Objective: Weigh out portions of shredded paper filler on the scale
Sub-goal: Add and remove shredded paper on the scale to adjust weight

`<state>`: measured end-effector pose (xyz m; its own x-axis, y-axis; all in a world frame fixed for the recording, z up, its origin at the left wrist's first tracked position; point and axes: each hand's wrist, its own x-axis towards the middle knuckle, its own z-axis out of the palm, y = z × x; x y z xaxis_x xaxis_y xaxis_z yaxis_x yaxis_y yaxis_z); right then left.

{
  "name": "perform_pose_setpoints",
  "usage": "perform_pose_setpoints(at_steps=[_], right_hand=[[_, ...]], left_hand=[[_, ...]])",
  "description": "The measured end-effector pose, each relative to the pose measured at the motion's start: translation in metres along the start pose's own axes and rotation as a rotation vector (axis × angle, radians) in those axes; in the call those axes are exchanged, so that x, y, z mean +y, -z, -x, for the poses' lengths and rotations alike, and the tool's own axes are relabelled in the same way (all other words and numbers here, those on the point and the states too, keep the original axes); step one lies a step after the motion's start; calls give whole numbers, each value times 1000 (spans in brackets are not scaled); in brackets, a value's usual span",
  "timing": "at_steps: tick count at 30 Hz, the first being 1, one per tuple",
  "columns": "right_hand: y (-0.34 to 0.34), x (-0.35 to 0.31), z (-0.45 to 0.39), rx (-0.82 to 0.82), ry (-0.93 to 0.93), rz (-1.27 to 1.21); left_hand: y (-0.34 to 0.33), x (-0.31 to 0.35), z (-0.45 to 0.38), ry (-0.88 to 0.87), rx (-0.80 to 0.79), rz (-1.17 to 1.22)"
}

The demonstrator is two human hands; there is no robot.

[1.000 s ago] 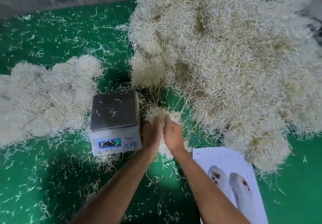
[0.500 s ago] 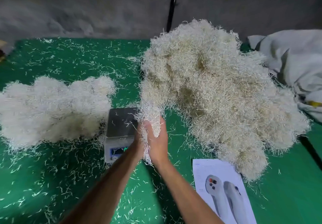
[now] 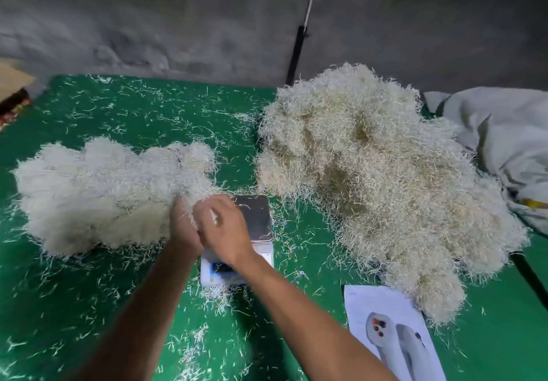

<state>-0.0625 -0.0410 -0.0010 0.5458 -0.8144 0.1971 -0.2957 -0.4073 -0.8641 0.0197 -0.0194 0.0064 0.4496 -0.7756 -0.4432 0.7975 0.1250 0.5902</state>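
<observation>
- Covering the whole work surface, one green mat (image 3: pixel 124 306) lies flat and smooth, littered with loose pale strands.
- One big pile (image 3: pixel 379 179) of shredded paper, cream to straw-coloured, wiry and tangled, rises in a lumpy mound on the right of the mat.
- One small pile (image 3: pixel 98 190), whiter and fluffier, lies low and wide on the left.
- One crumpled grey sack (image 3: pixel 504 143), soft and folded, lies at the far right edge, behind the big pile.
- One white sheet (image 3: pixel 373 303), flat and rectangular, printed with two rounded grey devices, lies under the near end of the big pile.
- One scale (image 3: pixel 255 217), boxy, with a square metal pan and a pale plastic base, stands between the two piles; a few strands lie on the pan.
- Two bare hands meet at the scale's left edge, against the small pile.
- Right hand (image 3: pixel 222 226): back up, fingers curled, strands showing between them; how much it holds cannot be told.
- Left hand (image 3: pixel 182 226): fingers hidden in the small pile, so its grip cannot be told.
</observation>
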Motion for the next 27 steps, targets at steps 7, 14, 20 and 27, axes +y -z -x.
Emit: perform_pose_setpoints(at_steps=[7, 14, 20, 27], right_hand=[[19, -6, -40, 173, -220, -22], [8, 10, -38, -131, 75, 239], [45, 55, -70, -51, -111, -5], [66, 123, -79, 97, -670, -243]], left_hand=[[-26, -8, 4, 157, -199, -71], [-12, 1, -29, -122, -101, -272], [-19, 5, -64, 171, -252, -344], [3, 1, -84, 12, 82, -1031]])
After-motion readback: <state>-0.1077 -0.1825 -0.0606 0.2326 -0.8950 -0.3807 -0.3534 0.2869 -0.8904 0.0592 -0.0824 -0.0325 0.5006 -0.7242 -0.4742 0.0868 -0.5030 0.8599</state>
